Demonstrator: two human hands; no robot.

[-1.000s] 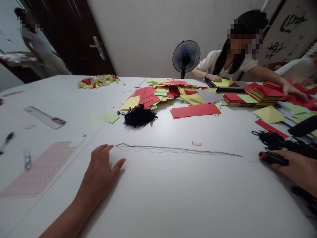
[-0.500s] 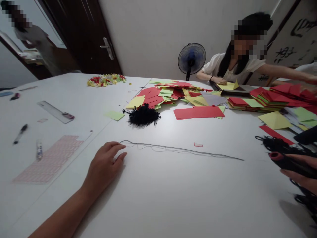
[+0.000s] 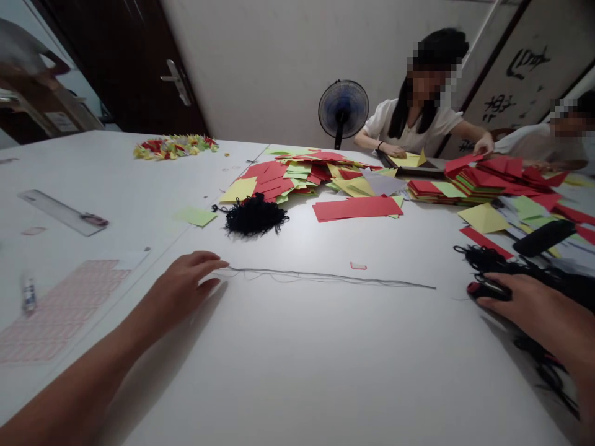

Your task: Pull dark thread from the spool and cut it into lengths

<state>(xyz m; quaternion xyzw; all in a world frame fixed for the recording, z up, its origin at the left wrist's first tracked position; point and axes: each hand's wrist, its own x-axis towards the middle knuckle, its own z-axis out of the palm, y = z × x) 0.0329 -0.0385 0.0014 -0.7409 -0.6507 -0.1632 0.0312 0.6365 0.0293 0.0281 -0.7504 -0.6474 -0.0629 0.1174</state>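
Observation:
My left hand [image 3: 188, 282] rests low over the white table, thumb and fingers apart. Its index fingertip touches the left end of a few dark thread strands [image 3: 325, 275], which lie stretched nearly straight across the tabletop. At the right, my right hand [image 3: 530, 303] is closed around a black thread spool [image 3: 490, 289] with a dark red end. Loose black yarn [image 3: 493, 259] lies just beyond that hand, and more black strands hang below it, partly covered. Beyond the strands sits a bundle of black yarn [image 3: 255, 215].
Piles of coloured paper [image 3: 264, 179] spread across the far side, near a co-worker [image 3: 425, 121] handling paper. A small red-edged slip [image 3: 358, 266] lies beyond the strands. At left are a ruler [image 3: 60, 210], a glue stick [image 3: 28, 294] and a pink-patterned sheet [image 3: 69, 303]. A fan [image 3: 343, 108] stands behind.
My right hand has come further into view with the spool, now lower and over the table. The view has swung right. My left hand stays at the strands' left end.

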